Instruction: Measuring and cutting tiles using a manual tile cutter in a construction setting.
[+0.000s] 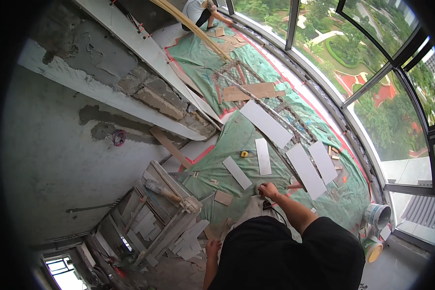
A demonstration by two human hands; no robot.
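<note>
White panels [237,173] lie on the green sheet [231,137] ahead of us; at left, pale offcuts [192,243] near our left hand [213,247], whose finger state we cannot tell, could slide if stepped on; the yellow tape measure [244,154] could be kicked; our right hand [268,190] looks curled, but whether clamped on anything we cannot tell; the sheet's folds could trip us, cracking panels

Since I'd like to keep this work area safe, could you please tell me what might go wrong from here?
The green sheet looks wrinkled, so a foot might catch on it. The yellow tape measure lies between two narrow white boards and could be stepped on. Loose pale offcuts are scattered near the left hand and might slide underfoot.
</note>
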